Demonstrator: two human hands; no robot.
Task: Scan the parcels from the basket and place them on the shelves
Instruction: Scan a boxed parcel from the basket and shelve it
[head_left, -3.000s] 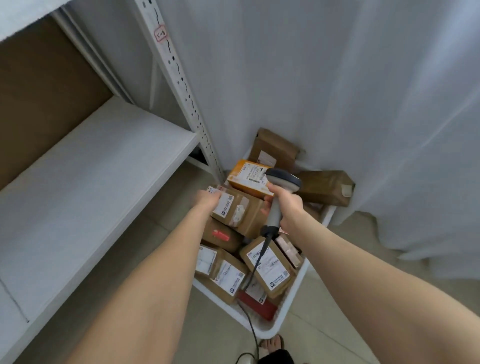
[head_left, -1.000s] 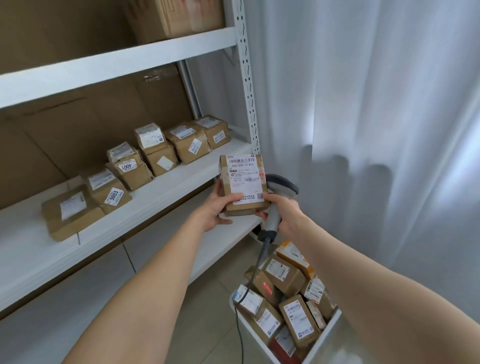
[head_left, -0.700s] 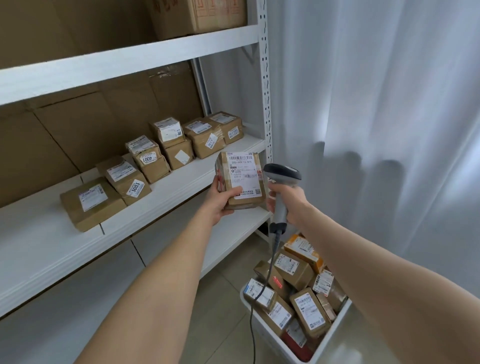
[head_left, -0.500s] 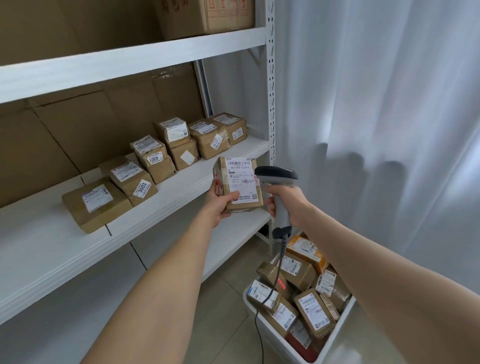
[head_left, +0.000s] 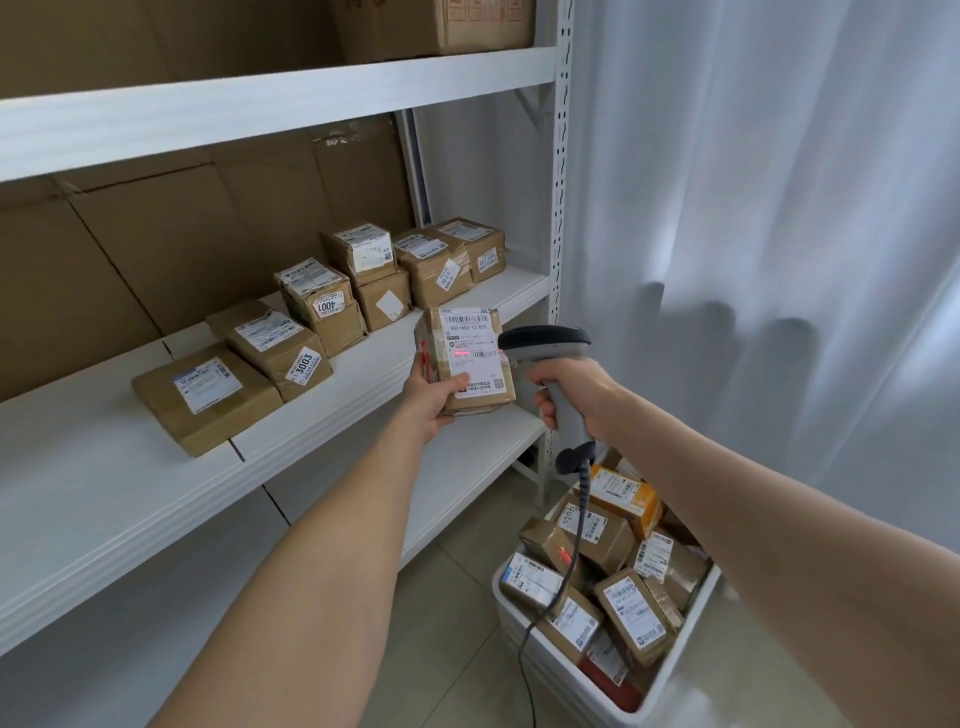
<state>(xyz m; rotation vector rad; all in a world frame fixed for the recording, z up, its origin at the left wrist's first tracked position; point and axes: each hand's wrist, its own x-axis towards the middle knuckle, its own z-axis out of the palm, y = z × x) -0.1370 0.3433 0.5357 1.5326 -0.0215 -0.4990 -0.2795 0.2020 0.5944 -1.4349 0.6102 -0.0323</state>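
My left hand (head_left: 434, 397) grips a small brown parcel (head_left: 467, 358) upright from below, its white label facing me. My right hand (head_left: 576, 392) holds a grey handheld scanner (head_left: 545, 345) by the handle, its head level with the label and just to its right. A red scan line glows across the label's middle barcode. The scanner's coiled cable hangs down over the white basket (head_left: 670, 670) at lower right, which holds several labelled brown parcels. The white middle shelf (head_left: 363, 384) lies behind the held parcel.
Several parcels (head_left: 306, 322) stand in a row along the middle shelf, some stacked, with numbered stickers. A large carton (head_left: 467, 23) sits on the top shelf. The perforated shelf post (head_left: 558, 171) stands right of them. White curtain (head_left: 769, 208) fills the right side. Tiled floor below.
I lifted the parcel out of the basket and turned to the shelves. Over the last second the scanner head swung left to the label, and a red line now shows on it.
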